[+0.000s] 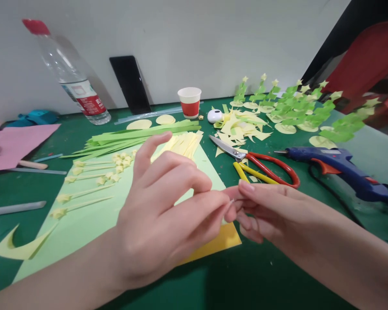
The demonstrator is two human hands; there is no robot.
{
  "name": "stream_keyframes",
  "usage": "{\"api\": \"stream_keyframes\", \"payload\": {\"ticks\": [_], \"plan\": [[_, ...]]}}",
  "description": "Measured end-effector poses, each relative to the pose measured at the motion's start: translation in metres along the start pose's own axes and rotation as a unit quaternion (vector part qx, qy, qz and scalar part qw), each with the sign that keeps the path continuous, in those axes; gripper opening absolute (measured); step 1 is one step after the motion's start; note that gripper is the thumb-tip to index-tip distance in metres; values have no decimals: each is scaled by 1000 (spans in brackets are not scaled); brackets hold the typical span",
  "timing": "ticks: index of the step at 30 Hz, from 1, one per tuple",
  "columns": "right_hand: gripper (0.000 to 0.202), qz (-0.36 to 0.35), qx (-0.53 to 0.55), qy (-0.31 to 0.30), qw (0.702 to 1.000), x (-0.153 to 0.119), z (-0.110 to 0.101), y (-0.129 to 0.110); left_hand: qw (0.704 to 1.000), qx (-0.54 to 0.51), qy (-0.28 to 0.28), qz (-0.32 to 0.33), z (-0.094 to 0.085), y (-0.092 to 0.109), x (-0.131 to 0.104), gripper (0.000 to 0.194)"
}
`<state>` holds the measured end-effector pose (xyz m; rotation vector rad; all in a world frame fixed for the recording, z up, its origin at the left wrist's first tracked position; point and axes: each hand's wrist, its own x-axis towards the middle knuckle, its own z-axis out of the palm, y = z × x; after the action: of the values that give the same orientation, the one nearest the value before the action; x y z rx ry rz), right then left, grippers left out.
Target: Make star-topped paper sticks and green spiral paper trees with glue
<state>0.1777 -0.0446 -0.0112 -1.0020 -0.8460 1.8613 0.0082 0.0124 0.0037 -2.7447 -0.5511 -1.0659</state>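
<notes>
My left hand (171, 211) and my right hand (271, 209) meet fingertip to fingertip above the work surface. Both are pinched closed; a tiny pale bit shows between the fingertips, too small to name. Below and behind my left hand lies a pale green sheet of paper (93, 228). On it are several folded paper stars with strip tails (60, 212), a cluster of small paper stars (122, 161) and cream paper strips (190, 142). Green paper strips (116, 140) lie along its far edge. Just beyond my right hand are red-handled scissors (271, 165).
A blue glue gun (336, 165) lies right, before several paper star plants (287, 103). Paper scraps (242, 125), a paper cup (190, 103), a phone (131, 84) and a bottle (74, 82) are at the back. Pink paper (22, 142) lies left; a yellow sheet (216, 243) is in front.
</notes>
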Motion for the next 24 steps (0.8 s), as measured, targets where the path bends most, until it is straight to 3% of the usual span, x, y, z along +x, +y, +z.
{"api": "stream_keyframes", "payload": {"ticks": [5,9,11,16,21,24], "plan": [[23,6,19,14,1000,0,-4,3,1000,22,14,2,5,-3,-2,23],[14,-34,-21,45,998,-2,-7,4,1000,10,3,-8,8,-7,-4,21],[20,-46,-26,46,998,-2,-6,4,1000,12,8,-4,9,-8,-4,21],[26,-43,2,-4,999,2,-5,7,1000,17,6,2,10,-11,-3,17],[22,-45,91,-30,994,12,-7,12,999,-28,-34,-15,13,-19,-5,15],[24,-33,147,-27,988,15,-10,9,999,2,-44,29,17,-23,-8,18]]}}
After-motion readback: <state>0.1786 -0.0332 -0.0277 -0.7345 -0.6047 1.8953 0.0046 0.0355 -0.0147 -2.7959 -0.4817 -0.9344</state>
